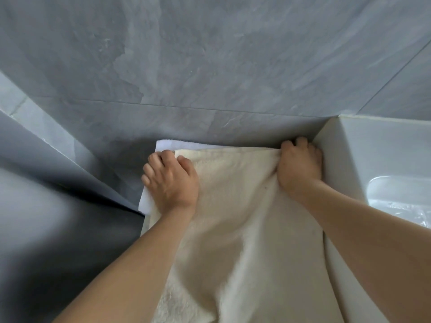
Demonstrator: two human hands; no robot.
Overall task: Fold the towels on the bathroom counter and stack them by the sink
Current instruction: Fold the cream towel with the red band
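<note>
A cream towel (235, 206) lies lengthwise on the counter, from the wall back toward me. My left hand (171, 180) grips its far left corner. My right hand (299, 164) grips its far right corner, tight against the sink's side. Under the cream towel lies a white towel (177, 144); only its far edge and a strip at the left (145, 199) show. The white sink (363, 148) stands directly right of the towels, with part of its basin (401, 201) visible.
A grey marbled tile wall (210, 66) rises just behind the towels. A grey side wall or ledge (58, 148) slopes in at the left, with dark floor (58, 241) below it.
</note>
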